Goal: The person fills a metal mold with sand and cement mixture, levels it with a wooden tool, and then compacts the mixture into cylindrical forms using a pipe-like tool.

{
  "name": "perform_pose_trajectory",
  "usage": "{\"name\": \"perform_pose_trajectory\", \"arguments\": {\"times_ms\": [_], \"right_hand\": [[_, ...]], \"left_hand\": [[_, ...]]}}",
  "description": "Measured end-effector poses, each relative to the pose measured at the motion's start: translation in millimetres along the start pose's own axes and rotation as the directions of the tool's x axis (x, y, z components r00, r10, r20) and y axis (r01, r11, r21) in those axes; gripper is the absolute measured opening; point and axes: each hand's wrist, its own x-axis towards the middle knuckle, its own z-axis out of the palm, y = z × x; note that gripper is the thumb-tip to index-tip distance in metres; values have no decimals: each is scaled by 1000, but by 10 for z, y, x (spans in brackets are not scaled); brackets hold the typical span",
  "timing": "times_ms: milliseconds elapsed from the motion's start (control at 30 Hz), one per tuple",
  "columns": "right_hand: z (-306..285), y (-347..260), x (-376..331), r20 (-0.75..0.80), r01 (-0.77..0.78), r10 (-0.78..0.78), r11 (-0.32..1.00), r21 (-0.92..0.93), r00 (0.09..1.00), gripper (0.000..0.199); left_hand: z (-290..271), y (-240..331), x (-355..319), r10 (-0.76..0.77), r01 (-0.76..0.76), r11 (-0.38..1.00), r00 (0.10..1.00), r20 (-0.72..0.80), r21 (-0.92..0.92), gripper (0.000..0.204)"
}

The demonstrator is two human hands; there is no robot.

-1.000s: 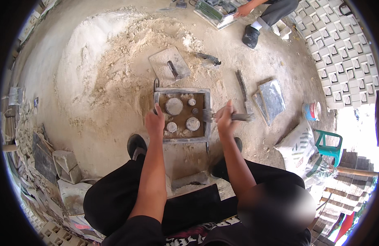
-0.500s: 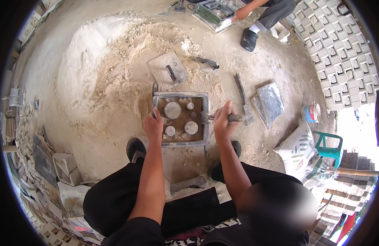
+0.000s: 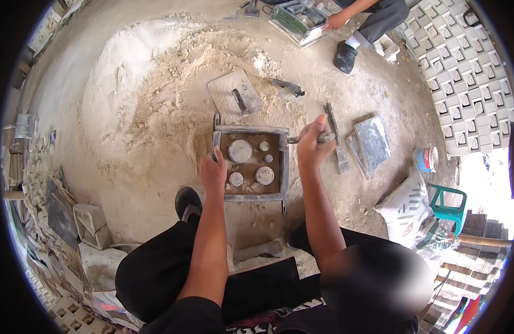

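Note:
A square grey frame [image 3: 251, 197] lies on the ground before me, with brown packed sand [image 3: 251, 164] inside it. Several round pale discs [image 3: 240, 151] of different sizes sit in the sand. My left hand [image 3: 213, 171] grips the frame's left side, its thumb over the rim. To the right of the frame, my right hand [image 3: 313, 146] is closed round the thick handle of a short tool [image 3: 327, 137]. The tool's thin neck points left toward the frame's upper right side; its working end is too small to make out.
Beyond the frame lie a handled float board [image 3: 234, 96] and a pale sand heap [image 3: 140, 72]. Flat plates [image 3: 372, 139] and a long bar [image 3: 337, 139] rest at right, near a bucket [image 3: 425, 159], a sack [image 3: 404, 203] and a green stool [image 3: 449, 203]. Another person's hand [image 3: 336, 21] touches a second frame [image 3: 296, 23].
My right hand has moved the tool away from me along the frame's right side. My left hand keeps its grip on the frame. The whole view has shifted slightly.

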Motion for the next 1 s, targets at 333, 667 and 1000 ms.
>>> {"name": "perform_pose_trajectory", "arguments": {"times_ms": [333,667,1000], "right_hand": [[31,126,45,72,-54,53,998,14,996,51],[218,10,149,108,-195,181,972,135,977,46],[143,-380,96,88,-145,130,971,191,988,51]], "left_hand": [[-57,140,-37,-11,17,999,993,118,-50,65],[-141,96,-33,10,-10,1000,996,84,2,61],[9,-49,9,22,-22,999,999,-26,-28,71]]}}
